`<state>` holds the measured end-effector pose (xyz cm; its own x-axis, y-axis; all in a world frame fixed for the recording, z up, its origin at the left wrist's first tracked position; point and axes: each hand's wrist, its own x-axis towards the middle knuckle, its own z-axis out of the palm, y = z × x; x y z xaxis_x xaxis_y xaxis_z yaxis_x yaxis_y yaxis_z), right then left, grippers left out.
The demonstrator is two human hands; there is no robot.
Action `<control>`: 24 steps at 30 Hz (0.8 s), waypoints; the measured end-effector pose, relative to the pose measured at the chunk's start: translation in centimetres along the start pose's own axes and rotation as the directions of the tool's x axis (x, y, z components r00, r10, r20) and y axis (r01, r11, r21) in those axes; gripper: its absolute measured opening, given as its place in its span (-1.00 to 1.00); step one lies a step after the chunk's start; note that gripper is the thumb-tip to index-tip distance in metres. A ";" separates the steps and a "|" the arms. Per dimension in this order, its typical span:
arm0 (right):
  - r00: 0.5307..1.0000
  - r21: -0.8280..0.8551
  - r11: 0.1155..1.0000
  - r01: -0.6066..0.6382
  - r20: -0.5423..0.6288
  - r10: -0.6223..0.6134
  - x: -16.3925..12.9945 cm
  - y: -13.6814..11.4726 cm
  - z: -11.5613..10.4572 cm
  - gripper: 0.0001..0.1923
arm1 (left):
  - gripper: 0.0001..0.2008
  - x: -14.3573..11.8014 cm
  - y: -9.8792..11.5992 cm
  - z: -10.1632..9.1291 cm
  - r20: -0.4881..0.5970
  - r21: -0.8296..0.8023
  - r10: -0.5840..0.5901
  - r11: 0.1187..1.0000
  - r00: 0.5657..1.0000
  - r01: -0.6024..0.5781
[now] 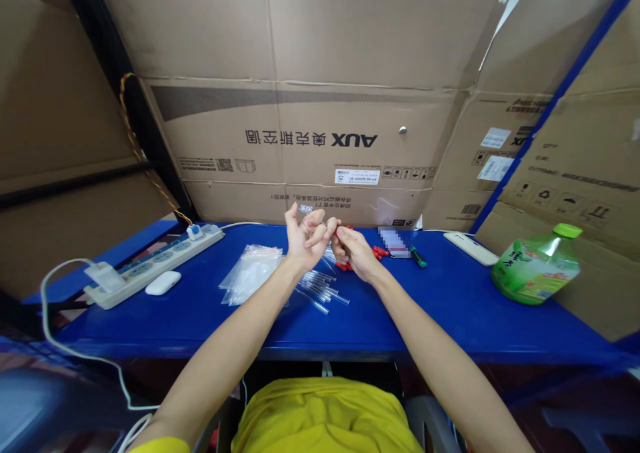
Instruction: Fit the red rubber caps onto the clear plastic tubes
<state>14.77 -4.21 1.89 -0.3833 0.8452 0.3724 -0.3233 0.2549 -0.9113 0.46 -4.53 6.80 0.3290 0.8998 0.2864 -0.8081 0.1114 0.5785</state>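
Observation:
My left hand (307, 238) is raised over the table, palm up, thumb stretched away and fingers loosely bent. Its fingertips meet those of my right hand (356, 252). The right thumb and fingers are pinched together; what lies between them is too small to make out, though a touch of red shows there. Small red pieces (380, 252) lie behind and beside the right hand, partly hidden by it. Below the hands, several clear thin tubes (320, 288) are spread in a loose pile. Clear plastic bags (255, 273) lie stacked left of the tubes, partly under my left forearm.
On the blue table (425, 320) at left are a power strip (160, 263) with a plugged-in white charger (105, 276) and a white earphone case (163, 282). Rightward lie a phone-like blurred item (396, 241), a green-black tool (419, 258), a white slab (471, 248) and a green bottle (537, 266). Cardboard stands behind.

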 end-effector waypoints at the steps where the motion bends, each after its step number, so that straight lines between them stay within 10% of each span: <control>1: 1.000 0.004 1.000 0.000 0.003 0.000 0.0 -0.1 0.0 -0.48 | -0.37 0.0 0.0 0.0 -0.004 0.003 -0.003 1.000 1.000 0.003; 24: 0.982 -0.257 0.956 0.140 -0.087 -0.167 -0.2 -0.8 0.0 -0.46 | -0.34 0.1 0.0 0.2 -0.018 -0.004 0.040 0.999 0.999 -0.040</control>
<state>15.07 -4.58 2.55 -0.2473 0.8284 0.5026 -0.1404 0.4825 -0.8645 0.61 -4.52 6.99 0.2879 0.9108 0.2958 -0.8223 0.0768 0.5638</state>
